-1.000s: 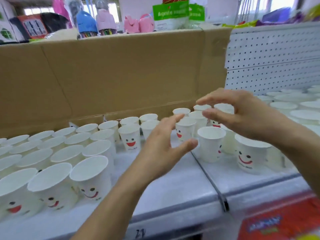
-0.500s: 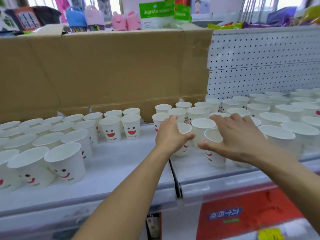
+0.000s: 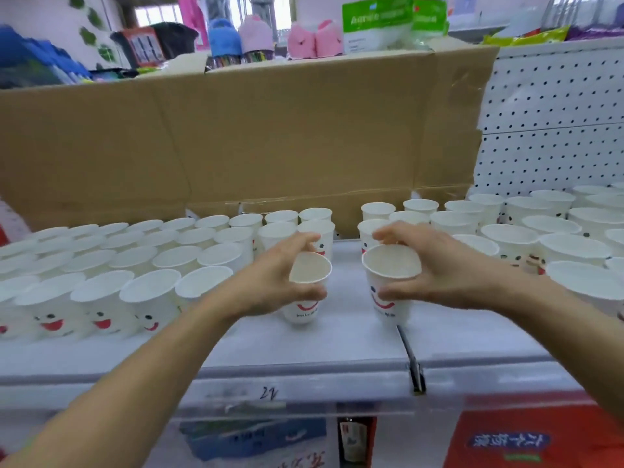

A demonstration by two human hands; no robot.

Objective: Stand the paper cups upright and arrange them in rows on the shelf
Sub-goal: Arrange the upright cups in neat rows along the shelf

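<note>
Two white paper cups with red smiley faces stand upright near the middle of the white shelf (image 3: 304,352). My left hand (image 3: 273,282) grips the left cup (image 3: 309,292) around its rim and side. My right hand (image 3: 445,271) grips the right cup (image 3: 391,285) the same way, beside the seam between shelf panels. Several upright cups stand in rows on the left (image 3: 148,265) and on the right (image 3: 547,238). More cups (image 3: 297,228) stand behind my hands.
A tall cardboard sheet (image 3: 270,140) backs the shelf, with white pegboard (image 3: 553,123) to its right. Shop goods sit on top behind it. The shelf's front edge (image 3: 270,393) carries a price strip; packages lie on the level below.
Both hands have closed round a cup each and drawn them forward and apart. The view has shifted so the left rows show more fully.
</note>
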